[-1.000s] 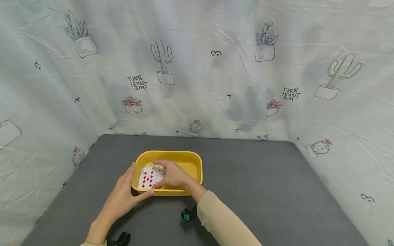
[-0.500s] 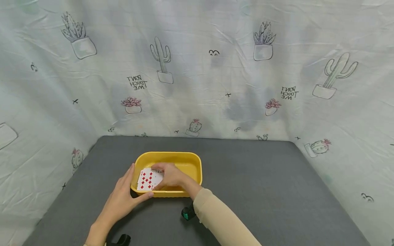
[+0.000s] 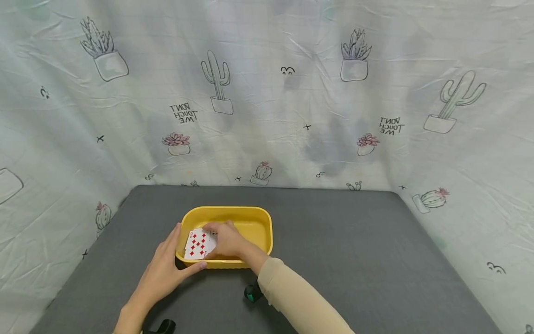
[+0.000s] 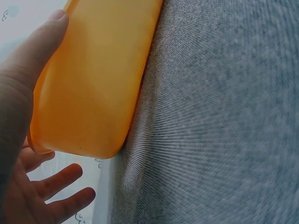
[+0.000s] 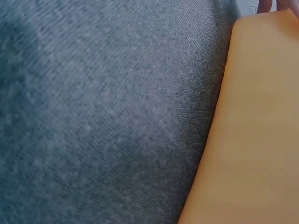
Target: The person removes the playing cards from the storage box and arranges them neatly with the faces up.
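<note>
In the head view, a yellow plastic tray (image 3: 250, 220) sits on the grey table. Fanned or stacked playing cards (image 3: 195, 243) lie in its left part, the top one a red diamonds card. My right hand (image 3: 227, 241) reaches inside, thumb at the cards' near edge and index finger at their far edge, pinching them; it covers their right side. My left hand (image 3: 160, 269) rests against the tray's near left corner, thumb along the front wall and fingers up the left side. In the left wrist view, the thumb (image 4: 39, 46) touches the tray and several fingers spread apart beyond its end.
Grey cloth (image 3: 342, 260) covers the table around the tray. A black device (image 3: 252, 293) with a green patch shows under my right sleeve, and another black piece (image 3: 166, 326) beside my left wrist. A white curtain (image 3: 267, 93) with cactus drawings hangs behind and at both sides.
My right hand and forearm have shifted slightly left over the cards, covering a little more of them. My left hand stays at the tray's corner. The whole view has drifted a little.
</note>
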Demonstrator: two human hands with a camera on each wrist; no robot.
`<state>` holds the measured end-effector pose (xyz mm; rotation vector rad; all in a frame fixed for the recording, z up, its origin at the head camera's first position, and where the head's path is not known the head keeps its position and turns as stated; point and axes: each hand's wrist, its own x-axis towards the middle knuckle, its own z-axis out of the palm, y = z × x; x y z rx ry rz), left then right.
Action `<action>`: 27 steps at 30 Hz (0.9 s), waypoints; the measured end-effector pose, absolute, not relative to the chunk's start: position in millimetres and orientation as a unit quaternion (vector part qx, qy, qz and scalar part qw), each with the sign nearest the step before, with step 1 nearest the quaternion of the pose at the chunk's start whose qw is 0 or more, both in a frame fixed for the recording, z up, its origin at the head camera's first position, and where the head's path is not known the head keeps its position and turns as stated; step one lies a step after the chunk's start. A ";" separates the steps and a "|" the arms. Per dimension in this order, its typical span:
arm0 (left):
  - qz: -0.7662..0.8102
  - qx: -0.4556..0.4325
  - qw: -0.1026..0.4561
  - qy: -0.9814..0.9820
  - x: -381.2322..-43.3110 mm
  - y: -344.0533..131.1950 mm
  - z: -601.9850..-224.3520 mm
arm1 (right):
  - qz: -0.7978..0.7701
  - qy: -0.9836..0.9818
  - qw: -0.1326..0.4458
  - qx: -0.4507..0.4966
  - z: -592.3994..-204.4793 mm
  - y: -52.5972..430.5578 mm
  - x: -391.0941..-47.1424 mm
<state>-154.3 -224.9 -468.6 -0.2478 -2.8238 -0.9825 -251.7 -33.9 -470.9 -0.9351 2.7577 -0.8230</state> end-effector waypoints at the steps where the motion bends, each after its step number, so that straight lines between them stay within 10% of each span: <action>1: -0.326 -0.082 0.070 -0.939 -154.1 -224.9 -468.5 | -0.273 0.910 0.059 -0.307 -469.8 -33.8 -251.1; 27: -0.313 -0.062 0.067 -0.945 -153.5 -218.2 -464.8 | -0.409 0.862 0.112 -0.277 -415.8 45.6 -245.2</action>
